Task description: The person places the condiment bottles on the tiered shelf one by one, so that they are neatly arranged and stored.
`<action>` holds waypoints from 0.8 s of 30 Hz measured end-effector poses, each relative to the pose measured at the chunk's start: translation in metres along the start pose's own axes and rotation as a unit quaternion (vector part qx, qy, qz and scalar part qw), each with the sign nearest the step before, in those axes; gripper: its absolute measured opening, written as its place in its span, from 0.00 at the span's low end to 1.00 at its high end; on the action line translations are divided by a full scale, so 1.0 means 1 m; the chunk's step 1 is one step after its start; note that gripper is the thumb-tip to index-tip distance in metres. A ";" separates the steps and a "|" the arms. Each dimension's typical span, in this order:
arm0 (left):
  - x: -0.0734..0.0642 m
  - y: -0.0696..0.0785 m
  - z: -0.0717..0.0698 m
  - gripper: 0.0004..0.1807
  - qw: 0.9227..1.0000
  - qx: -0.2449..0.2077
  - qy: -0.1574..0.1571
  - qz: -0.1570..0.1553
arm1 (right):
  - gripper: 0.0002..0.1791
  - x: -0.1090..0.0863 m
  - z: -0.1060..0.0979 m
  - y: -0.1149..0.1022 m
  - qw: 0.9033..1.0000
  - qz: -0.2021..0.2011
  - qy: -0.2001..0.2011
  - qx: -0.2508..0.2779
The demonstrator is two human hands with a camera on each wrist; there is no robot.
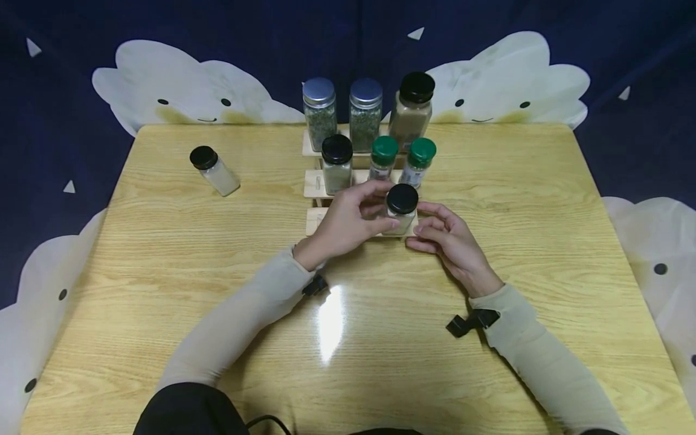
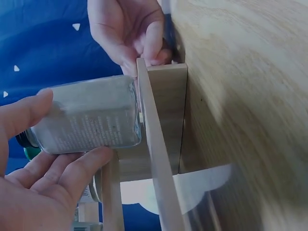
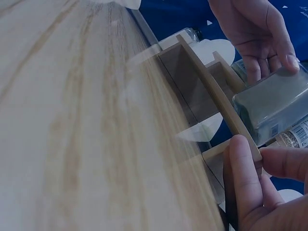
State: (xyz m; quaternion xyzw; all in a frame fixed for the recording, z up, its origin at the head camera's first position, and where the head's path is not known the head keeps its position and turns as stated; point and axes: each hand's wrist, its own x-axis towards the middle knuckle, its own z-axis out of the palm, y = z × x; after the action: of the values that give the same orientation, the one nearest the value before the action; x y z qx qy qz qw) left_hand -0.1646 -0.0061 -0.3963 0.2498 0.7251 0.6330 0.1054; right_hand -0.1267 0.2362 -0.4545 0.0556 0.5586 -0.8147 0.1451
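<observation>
A clear, square-sided spice jar with a black lid [image 1: 402,199] stands at the right end of the lowest step of a wooden tiered rack [image 1: 312,222]. My left hand [image 1: 346,222] holds this jar, its thumb on the near side and fingers behind. In the left wrist view the glass of the jar [image 2: 91,120] shows pale contents, and its base is at the shelf board [image 2: 156,144]. My right hand [image 1: 454,241] pinches the right end of that lowest board, thumb and fingers on either side of the wood [image 3: 236,122].
Two silver-lidded herb jars [image 1: 319,115] and a tall black-lidded jar [image 1: 410,118] stand on the top step. The middle step bears a black-lidded jar [image 1: 337,166] and two green-lidded jars [image 1: 383,157]. Another black-lidded jar [image 1: 217,172] is on the table at left.
</observation>
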 end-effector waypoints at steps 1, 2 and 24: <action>0.000 0.000 0.000 0.31 1.000 0.001 0.001 -0.001 | 0.23 0.000 0.000 0.000 1.000 0.000 0.001 -0.001; 0.000 0.000 0.001 0.31 1.000 0.002 0.002 -0.001 | 0.23 0.000 0.000 0.000 1.000 0.000 0.001 -0.002; -0.006 -0.004 0.008 0.34 0.999 0.038 0.020 0.022 | 0.23 0.001 0.001 0.000 1.000 -0.004 0.001 0.000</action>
State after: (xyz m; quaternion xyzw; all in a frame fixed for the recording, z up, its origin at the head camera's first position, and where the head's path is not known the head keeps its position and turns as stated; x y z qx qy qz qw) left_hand -0.1564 -0.0021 -0.4027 0.2564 0.7450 0.6121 0.0671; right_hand -0.1275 0.2351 -0.4544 0.0540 0.5593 -0.8150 0.1417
